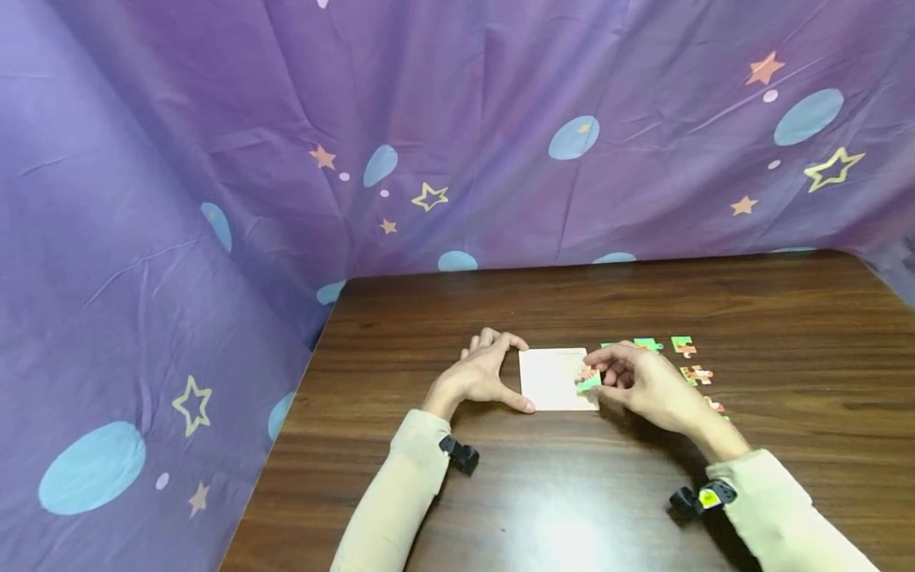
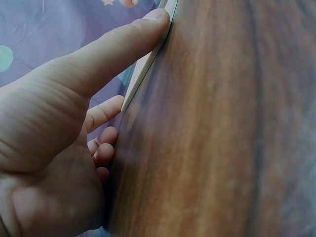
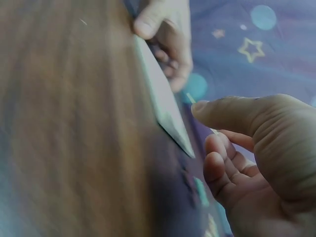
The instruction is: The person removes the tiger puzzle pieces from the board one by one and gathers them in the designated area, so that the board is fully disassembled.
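Note:
A square white puzzle board (image 1: 546, 380) lies flat on the table. My left hand (image 1: 482, 373) spans its left side, thumb at the near corner and index finger at the far corner. In the left wrist view the thumb (image 2: 157, 16) bears on the board's edge (image 2: 140, 71). Over the board's right part, my right hand (image 1: 643, 385) pinches a green and orange puzzle piece (image 1: 588, 380) between thumb and fingers. Seen from the right wrist, the piece (image 3: 191, 98) is a thin edge above the board (image 3: 165, 101), mostly hidden by the thumb.
More puzzle pieces lie right of the board: a green one (image 1: 648, 345), one at the far right (image 1: 684, 346), another (image 1: 696, 375) below it, and one (image 1: 715, 405) partly behind the right hand. A purple star-patterned cloth (image 1: 500, 159) hangs behind the brown wooden table (image 1: 429, 302).

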Demonstrator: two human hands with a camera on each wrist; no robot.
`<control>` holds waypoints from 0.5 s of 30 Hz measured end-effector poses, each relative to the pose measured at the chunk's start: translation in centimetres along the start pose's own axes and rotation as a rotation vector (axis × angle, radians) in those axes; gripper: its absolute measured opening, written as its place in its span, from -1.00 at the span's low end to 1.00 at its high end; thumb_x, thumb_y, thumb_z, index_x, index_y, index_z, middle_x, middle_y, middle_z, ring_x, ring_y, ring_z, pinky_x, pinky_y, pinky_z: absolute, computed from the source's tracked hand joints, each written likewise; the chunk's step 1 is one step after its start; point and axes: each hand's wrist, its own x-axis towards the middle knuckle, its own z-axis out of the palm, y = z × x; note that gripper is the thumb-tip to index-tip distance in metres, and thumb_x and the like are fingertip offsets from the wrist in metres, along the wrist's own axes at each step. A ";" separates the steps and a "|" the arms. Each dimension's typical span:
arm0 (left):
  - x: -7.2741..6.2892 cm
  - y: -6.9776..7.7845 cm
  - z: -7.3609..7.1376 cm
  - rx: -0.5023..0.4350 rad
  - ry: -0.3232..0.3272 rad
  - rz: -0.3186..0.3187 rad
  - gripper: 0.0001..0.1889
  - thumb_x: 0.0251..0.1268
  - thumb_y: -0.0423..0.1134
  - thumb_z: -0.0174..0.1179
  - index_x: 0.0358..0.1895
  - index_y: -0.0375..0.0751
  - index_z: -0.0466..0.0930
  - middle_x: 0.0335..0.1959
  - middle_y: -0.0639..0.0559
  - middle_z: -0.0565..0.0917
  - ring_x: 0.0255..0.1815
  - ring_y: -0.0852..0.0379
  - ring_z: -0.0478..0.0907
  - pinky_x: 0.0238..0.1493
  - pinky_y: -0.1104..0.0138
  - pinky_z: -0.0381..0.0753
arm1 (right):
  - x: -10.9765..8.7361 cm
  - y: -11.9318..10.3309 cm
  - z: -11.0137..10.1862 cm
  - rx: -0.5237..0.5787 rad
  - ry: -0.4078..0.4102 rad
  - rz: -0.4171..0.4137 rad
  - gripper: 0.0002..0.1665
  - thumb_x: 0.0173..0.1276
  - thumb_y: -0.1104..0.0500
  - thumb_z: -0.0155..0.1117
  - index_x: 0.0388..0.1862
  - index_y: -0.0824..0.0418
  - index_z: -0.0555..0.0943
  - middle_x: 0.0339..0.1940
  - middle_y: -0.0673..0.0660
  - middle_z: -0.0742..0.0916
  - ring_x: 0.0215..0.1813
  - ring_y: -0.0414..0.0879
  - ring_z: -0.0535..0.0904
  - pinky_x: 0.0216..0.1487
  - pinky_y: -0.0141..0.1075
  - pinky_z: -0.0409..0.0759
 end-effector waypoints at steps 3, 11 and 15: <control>0.2 0.3 -0.1 0.003 0.003 -0.001 0.08 -0.04 0.22 0.80 0.57 0.18 0.38 0.38 -0.02 0.31 0.37 -0.02 0.24 0.33 0.15 0.26 | -0.3 0.1 -2.1 -0.031 0.059 -0.015 -0.53 0.33 0.39 0.66 0.20 0.31 0.74 -0.23 0.07 0.76 -0.30 -0.25 0.64 -0.35 -0.39 0.61; 0.2 0.1 0.0 0.003 -0.004 -0.006 0.07 -0.07 0.23 0.81 0.54 0.20 0.40 0.37 0.01 0.33 0.37 0.03 0.25 0.27 0.19 0.26 | -1.6 0.4 -5.6 -0.100 0.134 0.057 -0.50 0.41 0.33 0.62 0.30 0.23 0.73 -0.39 0.06 0.78 -0.44 -0.17 0.68 -0.48 -0.34 0.52; -0.1 -0.3 -0.1 0.001 0.002 -0.002 0.07 -0.07 0.22 0.81 0.54 0.19 0.41 0.37 -0.01 0.33 0.34 0.03 0.24 0.23 0.21 0.26 | -1.9 0.4 -5.5 -0.110 0.120 0.047 -0.50 0.40 0.34 0.62 0.29 0.21 0.73 -0.36 0.05 0.76 -0.41 -0.20 0.65 -0.47 -0.35 0.52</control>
